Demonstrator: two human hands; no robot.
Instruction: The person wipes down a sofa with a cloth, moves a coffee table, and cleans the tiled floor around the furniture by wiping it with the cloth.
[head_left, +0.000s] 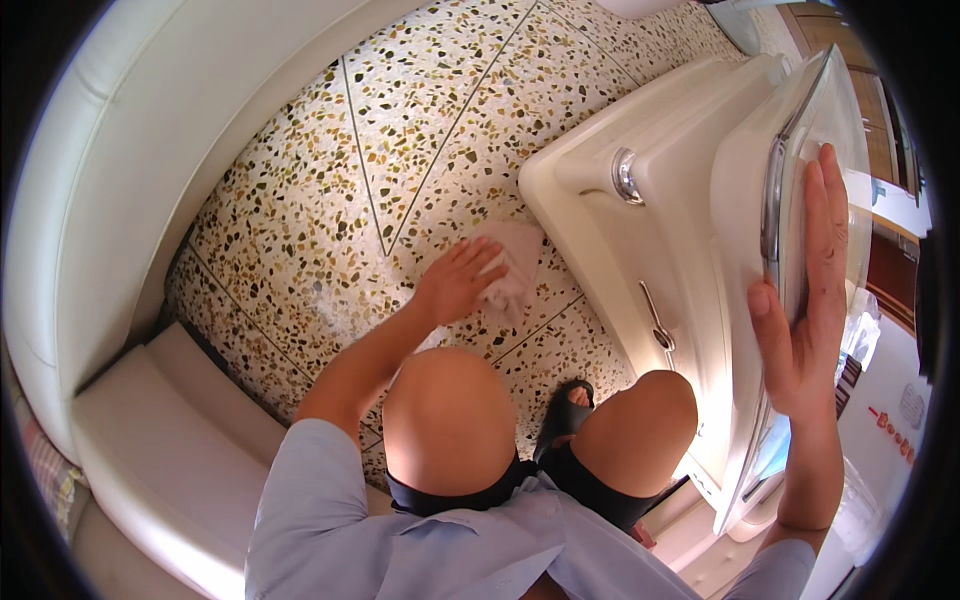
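Note:
My left hand (459, 281) reaches down to the speckled terrazzo floor (420, 142), palm down with fingers spread. Its fingertips overlap the edge of a pale, crumpled cloth (517, 262) on that floor, close to the base of a cream table. How firmly the palm touches the cloth cannot be told. On the right, my right hand (814, 292) lies flat on the table's glass top (855, 187), with its thumb apart near the metal-trimmed rim (772, 202). Nothing is seen held in it.
A cream padded sofa (142, 135) curves along the left, with a plaid fabric (45, 465) at its lower end. The cream table's carved side (637, 247) bears metal ornaments. Clear plastic packaging (862, 330) lies at the right. My knees and a black sandal (562, 412) are below.

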